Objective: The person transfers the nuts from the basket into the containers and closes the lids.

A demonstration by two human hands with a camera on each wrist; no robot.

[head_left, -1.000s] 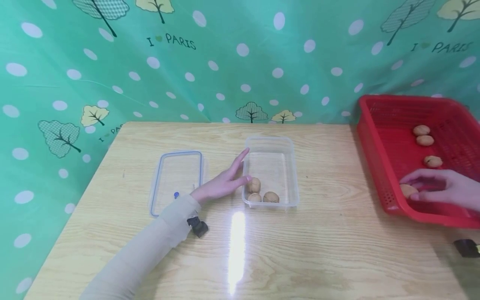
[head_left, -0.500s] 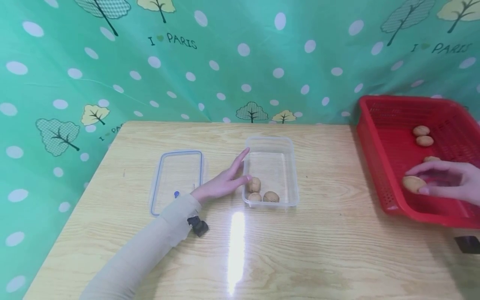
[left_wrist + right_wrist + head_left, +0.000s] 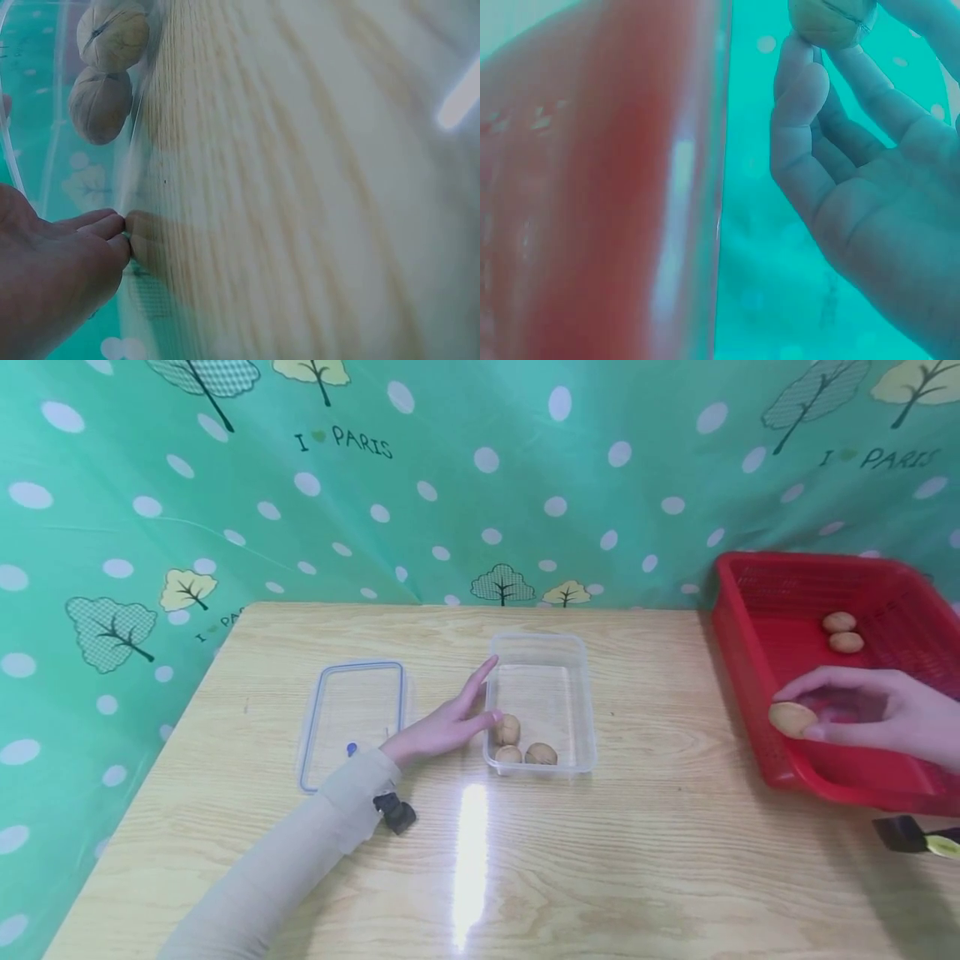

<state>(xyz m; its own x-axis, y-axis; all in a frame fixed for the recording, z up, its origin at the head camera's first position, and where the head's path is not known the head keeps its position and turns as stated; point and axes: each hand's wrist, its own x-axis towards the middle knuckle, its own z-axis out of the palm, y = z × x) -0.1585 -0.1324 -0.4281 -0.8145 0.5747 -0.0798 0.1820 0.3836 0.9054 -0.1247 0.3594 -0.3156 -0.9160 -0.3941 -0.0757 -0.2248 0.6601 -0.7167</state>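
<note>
In the head view my right hand (image 3: 877, 710) pinches a walnut (image 3: 792, 719) between thumb and fingertips, over the left rim of the red basket (image 3: 738, 685). The right wrist view shows that walnut (image 3: 832, 21) at the fingertips, with the basket side (image 3: 615, 195) beside the hand. My left hand (image 3: 450, 722) touches the left wall of a clear plastic container (image 3: 591, 710), its fingers fairly straight and the thumb at the rim. Several walnuts (image 3: 542, 754) lie in the container's near left part. In the left wrist view, walnuts (image 3: 101, 105) show through the wall above my left hand (image 3: 60, 262).
Two more walnuts (image 3: 846, 642) lie toward the back of the basket. A clear lid (image 3: 352, 710) with a blue seal lies left of the container, with a small blue object (image 3: 352, 749) on it. A green patterned curtain (image 3: 420, 477) hangs behind the wooden table (image 3: 637, 860).
My right hand has lifted the walnut from inside the basket and moved left to its rim. Another walnut in the basket is now hidden behind that hand. The left hand has stayed put.
</note>
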